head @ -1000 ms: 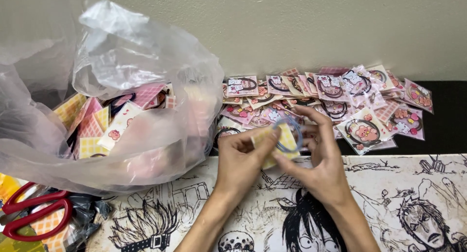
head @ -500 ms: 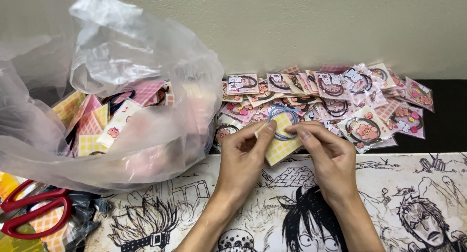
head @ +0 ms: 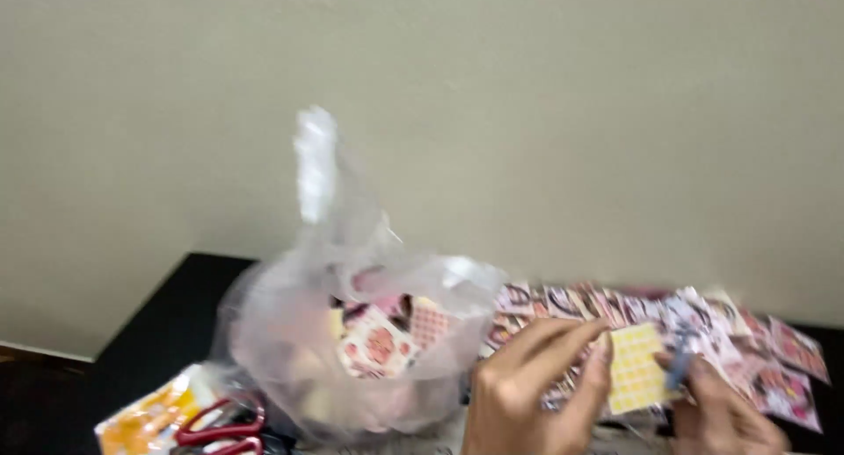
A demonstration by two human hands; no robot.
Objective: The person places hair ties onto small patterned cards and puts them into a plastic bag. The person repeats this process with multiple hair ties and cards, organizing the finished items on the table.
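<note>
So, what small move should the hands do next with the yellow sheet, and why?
Probably carry the yellow sheet left toward the bag. Both hands, left and right, pinch it beside the bag's open mouth, where similar small packets already lie. The picture is blurred, so this is uncertain.

**Body notes: two bare hands**

Only hands in view, low in frame, both cut off by bottom edge. Left hand (head: 527,393): bare, no glove, ring or watch seen; knuckles and back showing; short nails, one plain thumbnail visible. Right hand (head: 725,411): bare too, no jewellery seen on the part showing. Wrists mostly out of frame, so no sleeve or cuff visible. Motion blur throughout; finer detail can't be made out.
</note>
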